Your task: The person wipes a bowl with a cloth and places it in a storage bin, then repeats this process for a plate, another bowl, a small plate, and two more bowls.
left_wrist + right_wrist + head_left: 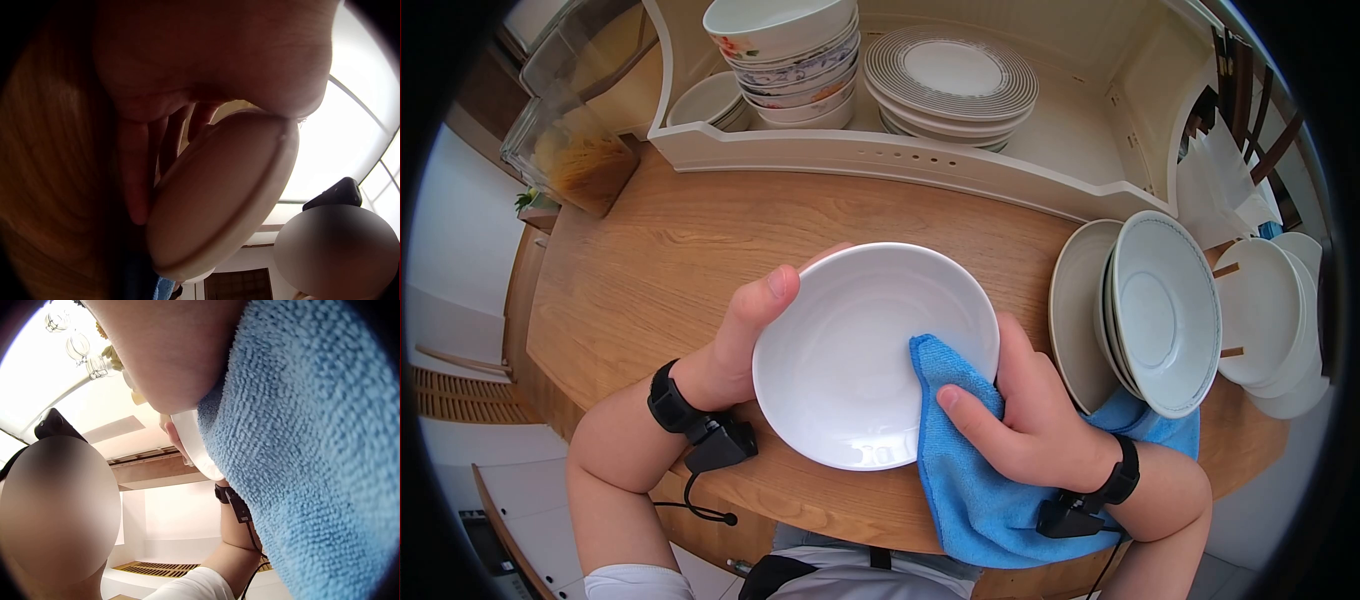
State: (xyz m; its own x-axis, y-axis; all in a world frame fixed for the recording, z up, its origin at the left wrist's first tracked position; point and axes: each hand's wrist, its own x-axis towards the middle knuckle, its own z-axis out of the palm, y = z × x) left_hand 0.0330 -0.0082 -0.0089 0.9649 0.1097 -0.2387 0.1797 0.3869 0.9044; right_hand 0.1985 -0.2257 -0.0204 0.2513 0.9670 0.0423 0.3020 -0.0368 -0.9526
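A white bowl is held over the near part of the table, its inside turned up toward the head camera. The left hand grips its left side, thumb at the rim and fingers behind; in the left wrist view those fingers reach along the underside of the bowl. At the bowl's right side, the right hand pinches a blue cloth against the rim, thumb on top of the cloth. One cloth corner lies on the bowl's inner wall, and the rest hangs down toward the table's front edge.
Leaning bowls and plates stand at the right on another blue cloth. Farther right, white dishes sit in a rack. Behind the wooden table, an open cream cabinet holds stacked bowls and plates.
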